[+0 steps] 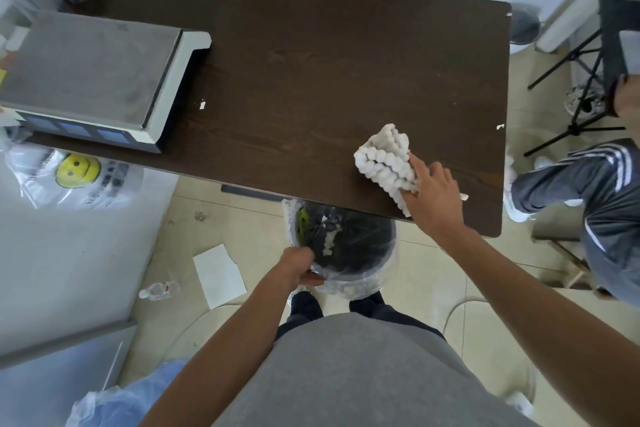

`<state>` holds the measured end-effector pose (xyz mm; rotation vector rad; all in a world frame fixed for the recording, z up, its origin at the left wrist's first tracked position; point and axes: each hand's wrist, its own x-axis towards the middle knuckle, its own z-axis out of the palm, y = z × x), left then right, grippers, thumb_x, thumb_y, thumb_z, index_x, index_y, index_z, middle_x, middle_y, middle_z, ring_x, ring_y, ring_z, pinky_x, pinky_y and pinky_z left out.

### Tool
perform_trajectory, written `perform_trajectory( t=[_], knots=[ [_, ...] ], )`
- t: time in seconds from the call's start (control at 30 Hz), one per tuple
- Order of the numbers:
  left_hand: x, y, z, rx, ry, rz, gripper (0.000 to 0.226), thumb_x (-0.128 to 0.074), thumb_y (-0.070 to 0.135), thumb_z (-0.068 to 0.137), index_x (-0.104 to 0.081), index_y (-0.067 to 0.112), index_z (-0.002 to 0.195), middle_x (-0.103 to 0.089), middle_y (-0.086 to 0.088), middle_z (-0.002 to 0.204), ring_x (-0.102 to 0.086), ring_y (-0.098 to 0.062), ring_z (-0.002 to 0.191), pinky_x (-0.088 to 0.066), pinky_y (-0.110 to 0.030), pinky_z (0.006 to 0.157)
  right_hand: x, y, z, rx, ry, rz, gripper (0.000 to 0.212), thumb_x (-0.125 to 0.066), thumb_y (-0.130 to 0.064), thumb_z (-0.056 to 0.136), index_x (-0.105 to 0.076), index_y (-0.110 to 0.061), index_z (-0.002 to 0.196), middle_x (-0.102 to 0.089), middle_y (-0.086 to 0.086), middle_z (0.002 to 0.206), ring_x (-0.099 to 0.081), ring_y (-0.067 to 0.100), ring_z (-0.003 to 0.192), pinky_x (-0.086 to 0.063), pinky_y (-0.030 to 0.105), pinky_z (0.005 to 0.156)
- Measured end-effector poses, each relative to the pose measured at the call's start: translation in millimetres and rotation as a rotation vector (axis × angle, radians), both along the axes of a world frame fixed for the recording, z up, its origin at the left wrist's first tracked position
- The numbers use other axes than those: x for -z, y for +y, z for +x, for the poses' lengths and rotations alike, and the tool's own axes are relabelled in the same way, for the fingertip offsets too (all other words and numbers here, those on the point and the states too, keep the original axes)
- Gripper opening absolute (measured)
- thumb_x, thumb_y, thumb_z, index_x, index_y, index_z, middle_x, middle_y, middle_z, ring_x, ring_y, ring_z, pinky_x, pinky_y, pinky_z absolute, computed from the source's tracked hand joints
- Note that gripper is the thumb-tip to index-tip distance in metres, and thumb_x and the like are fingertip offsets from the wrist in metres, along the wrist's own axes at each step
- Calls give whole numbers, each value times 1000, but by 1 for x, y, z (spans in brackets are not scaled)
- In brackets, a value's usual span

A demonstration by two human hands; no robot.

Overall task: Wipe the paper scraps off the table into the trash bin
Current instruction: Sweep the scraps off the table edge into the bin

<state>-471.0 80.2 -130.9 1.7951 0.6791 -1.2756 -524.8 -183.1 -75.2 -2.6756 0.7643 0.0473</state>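
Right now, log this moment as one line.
left hand: grips bin rim | right hand: presses cloth on table | scraps: some on table

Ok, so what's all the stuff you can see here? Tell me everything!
table: one, dark brown, middle of the view
scale: one, grey and white, table's left end
cloth: one, white and bumpy, table's near right part
paper scraps: three on the table, white, one by the scale, two near the right end; more inside the bin
trash bin: one, dark with a clear liner, below the table's near edge
paper sheet: one, white, floor left of the bin
bottle: one, clear, floor beside the sheet
left hand: grips the bin's rim
right hand: rests on the cloth
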Motion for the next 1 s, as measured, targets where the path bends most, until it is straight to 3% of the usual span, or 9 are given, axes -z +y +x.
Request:
perform_trajectory(
  t=[0.1,0.27,0.43,0.73,1.0],
  knots=[
    [-1,-6,-5,7,-1,-3,26,-41,-1,97,-48,-4,121,-59,-29,118,-69,-34,57,-55,-30,42,6,17,-13,34,13,12,64,-65,-38,89,-41,-17,145,-54,14,112,-52,33,103,-45,46,90],
    [-8,-16,-13,26,5,-14,19,-39,0,97,-51,-3,112,-65,-25,90,-70,-30,55,-57,-32,46,14,62,-28,-98,10,161,65,-65,-36,89,-39,-21,146,-52,7,111,-51,26,100,-45,39,90],
    [-14,-24,-11,76,-3,0,16,-41,2,98,-50,0,111,-66,-26,98,-71,-30,58,-56,-30,46,9,46,-37,-68,-49,185,63,-66,-37,89,-41,-23,146,-51,5,108,-51,25,99,-45,38,88],
    [-12,-36,-11,69,2,20,18,-41,3,99,-49,1,115,-65,-27,112,-73,-32,65,-57,-31,47,6,-55,-51,433,-100,143,56,-62,-33,92,-43,-12,140,-54,22,123,-54,43,110,-45,48,92],
    [-10,-40,-12,75,6,19,18,-42,6,100,-48,3,118,-65,-26,113,-73,-29,61,-59,-32,51,12,-8,-36,381,-66,172,55,-62,-33,92,-43,-9,138,-54,20,115,-57,40,102,-49,46,81]
  ],
)
